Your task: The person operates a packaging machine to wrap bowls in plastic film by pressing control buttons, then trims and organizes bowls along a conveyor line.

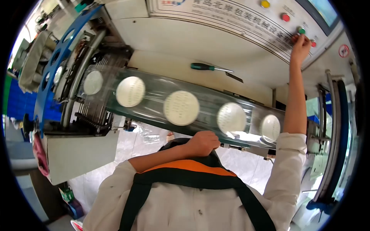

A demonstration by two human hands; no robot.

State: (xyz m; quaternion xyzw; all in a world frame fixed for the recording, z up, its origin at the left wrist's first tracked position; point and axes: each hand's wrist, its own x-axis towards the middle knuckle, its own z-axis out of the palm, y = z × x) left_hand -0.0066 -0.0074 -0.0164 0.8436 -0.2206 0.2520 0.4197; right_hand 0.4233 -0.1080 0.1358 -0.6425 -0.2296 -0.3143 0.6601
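Green button (301,30) is up toward the right end of the control panel (216,19), and from where I'm standing the right hand (301,47) has its fingers bunched up right at it, with a red button (313,44) just beside. Can't tell if they're actually pressing. Left hand (204,143) is balled into a fist near the conveyor's (169,130) front edge, no clue if anything's inside. Five round white discs (181,107) run in a row along there in clear film (210,101), and a screwdriver (202,67) is lying behind them.
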